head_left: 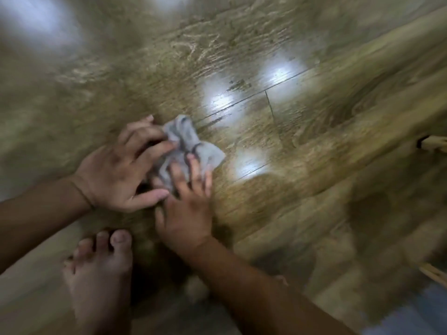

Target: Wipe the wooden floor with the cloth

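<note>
1. Foot, bare, sits at the lower left of the frame, planted on the wooden floor; it likely steadies a person crouching low enough to reach the boards.
2. Left hand, left of centre, lies palm down with fingers spread and slightly curled. Its fingertips pinch the upper left edge of the cloth, probably to gather the loose fabric and stop it trailing.
3. Right hand, just below centre, is flat and open, with its fingers pressing on the lower part of the cloth. It appears to pin the cloth rather than grip it, which would supply the downward force for wiping.
4. The grey cloth lies crumpled on the floor at the centre of the frame, between and under both sets of fingers. Its long axis runs from upper left to lower right, crossing the plank seams, with its free corner pointing toward the right.
5. Bright reflections to the right of the cloth suggest a glossy or damp surface; I cannot tell which.
</note>
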Action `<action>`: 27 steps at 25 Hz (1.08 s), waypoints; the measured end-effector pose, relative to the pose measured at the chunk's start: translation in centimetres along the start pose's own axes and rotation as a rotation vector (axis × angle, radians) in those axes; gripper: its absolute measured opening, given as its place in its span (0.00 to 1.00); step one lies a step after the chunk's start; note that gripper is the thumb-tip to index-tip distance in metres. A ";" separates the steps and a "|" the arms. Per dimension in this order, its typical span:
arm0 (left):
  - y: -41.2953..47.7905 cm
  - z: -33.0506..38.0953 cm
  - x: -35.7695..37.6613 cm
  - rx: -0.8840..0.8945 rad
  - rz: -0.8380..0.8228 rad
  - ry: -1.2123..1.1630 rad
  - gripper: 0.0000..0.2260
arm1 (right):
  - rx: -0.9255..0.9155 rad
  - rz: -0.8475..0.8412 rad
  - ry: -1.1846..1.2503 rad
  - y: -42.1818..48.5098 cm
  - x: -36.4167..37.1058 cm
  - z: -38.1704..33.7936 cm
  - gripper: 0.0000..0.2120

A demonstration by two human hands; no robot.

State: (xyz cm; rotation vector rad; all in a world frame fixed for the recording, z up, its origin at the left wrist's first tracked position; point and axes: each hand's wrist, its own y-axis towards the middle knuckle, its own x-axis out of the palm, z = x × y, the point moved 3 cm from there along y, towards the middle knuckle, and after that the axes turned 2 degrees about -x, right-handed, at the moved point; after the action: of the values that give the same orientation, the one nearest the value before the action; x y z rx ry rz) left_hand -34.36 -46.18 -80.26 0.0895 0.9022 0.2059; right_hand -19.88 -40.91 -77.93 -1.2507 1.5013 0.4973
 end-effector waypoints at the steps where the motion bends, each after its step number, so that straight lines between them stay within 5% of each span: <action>1: -0.2 0.0 0.0 0.013 0.033 0.029 0.31 | -0.138 -0.076 0.019 -0.2 0.4 -0.6 0.23; 3: -0.2 0.2 0.2 0.016 0.060 0.096 0.30 | -0.366 -0.097 -0.041 0.5 -1.3 4.2 0.22; 5: -0.1 0.0 -0.1 -0.019 0.086 0.144 0.28 | -0.369 -0.069 -0.173 1.5 -5.4 13.8 0.23; 9: -0.1 0.2 0.5 -0.014 0.006 0.260 0.30 | 0.315 0.096 -0.190 5.6 -15.7 32.0 0.29; 12: 0.3 0.3 0.6 -0.022 -0.063 0.285 0.34 | 0.649 0.335 0.088 8.9 -17.4 32.7 0.32; 15: 0.1 0.5 0.4 -0.024 -0.088 0.304 0.35 | 0.549 0.367 0.063 6.6 -11.1 22.9 0.28; 20: -0.1 0.8 -0.1 -0.052 -0.115 0.295 0.32 | -0.177 -0.004 0.113 -2.4 -1.6 3.5 0.19; 23: -0.3 0.6 0.3 -0.067 -0.144 0.308 0.31 | -0.287 0.105 0.066 -1.2 -4.5 9.2 0.13; 27: 0.1 0.8 0.4 -0.080 -0.166 0.369 0.33 | 0.194 0.260 -0.200 5.2 -11.3 35.6 0.16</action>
State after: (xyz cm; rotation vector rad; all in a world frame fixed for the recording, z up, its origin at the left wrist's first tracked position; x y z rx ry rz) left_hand -33.52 -45.99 -80.02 -0.1018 1.2611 0.1043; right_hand -9.70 -4.81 -81.63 -0.8353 1.5088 0.6125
